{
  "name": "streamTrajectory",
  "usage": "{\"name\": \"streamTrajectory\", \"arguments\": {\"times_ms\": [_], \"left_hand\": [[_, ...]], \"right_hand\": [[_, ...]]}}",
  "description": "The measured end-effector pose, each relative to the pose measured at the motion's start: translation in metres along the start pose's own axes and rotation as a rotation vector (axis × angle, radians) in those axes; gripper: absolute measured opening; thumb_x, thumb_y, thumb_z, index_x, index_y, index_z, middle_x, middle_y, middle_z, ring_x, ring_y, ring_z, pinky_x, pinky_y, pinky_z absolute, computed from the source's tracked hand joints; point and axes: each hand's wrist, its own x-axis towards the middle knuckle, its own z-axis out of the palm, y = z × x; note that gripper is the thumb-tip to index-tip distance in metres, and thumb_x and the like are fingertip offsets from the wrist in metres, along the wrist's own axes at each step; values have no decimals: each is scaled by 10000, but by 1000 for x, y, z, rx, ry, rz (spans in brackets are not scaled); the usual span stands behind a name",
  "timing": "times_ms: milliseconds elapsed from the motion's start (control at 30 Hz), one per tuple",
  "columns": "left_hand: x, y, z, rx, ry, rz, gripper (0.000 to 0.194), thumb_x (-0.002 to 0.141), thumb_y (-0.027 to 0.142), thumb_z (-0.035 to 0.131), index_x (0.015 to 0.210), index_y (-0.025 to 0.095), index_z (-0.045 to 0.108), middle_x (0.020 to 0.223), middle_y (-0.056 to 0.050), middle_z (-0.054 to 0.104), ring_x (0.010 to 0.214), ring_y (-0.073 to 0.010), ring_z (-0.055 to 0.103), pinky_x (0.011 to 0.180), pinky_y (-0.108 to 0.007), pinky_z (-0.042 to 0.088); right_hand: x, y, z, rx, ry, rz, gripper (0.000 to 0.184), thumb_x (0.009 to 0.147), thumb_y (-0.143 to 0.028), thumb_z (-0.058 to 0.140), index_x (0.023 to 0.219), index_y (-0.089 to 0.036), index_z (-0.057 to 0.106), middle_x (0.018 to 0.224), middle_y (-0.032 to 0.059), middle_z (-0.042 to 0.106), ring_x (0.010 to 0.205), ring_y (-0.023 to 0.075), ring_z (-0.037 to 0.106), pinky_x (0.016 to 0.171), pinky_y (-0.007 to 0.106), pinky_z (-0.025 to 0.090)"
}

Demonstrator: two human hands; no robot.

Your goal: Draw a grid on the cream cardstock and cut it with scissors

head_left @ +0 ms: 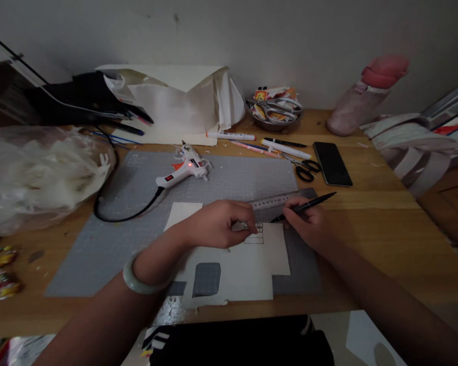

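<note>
My right hand grips a black marker pen, its tapered tip pointing up and right, away from the paper. My left hand hovers over or rests on a white paper sheet; its fingers are curled with thumb and forefinger close together, and whether anything is between them is hidden. Just by those fingertips is a small grid drawn in black lines. The sheet has a squarish cut-out and notched edges. Behind both hands, a metal ruler lies on the grey cutting mat.
A white glue gun with a lit red light lies on the mat, its black cord looping left. Scissors, markers and a phone lie behind. A bowl, pink-capped bottle and plastic bag stand around.
</note>
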Motion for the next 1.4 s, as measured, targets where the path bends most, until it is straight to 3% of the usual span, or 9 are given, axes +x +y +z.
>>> {"name": "streamTrajectory", "arguments": {"times_ms": [367,1400], "left_hand": [[1,-2,-3,-101,-8,-74,115,785,68,586,759,142,670,759,-16,667,687,-89,605,679,-193,466],[1,-4,-2,-124,-24,-77,118,783,41,605,777,132,679,758,-12,658,706,-88,603,692,-187,455]], "right_hand": [[0,-5,0,-2,14,5,167,820,-339,589,707,-216,578,629,-18,533,529,121,486,495,242,428],[-2,-9,1,-10,3,-60,145,833,-293,564,719,-205,573,625,-29,525,525,107,490,490,220,411]]}}
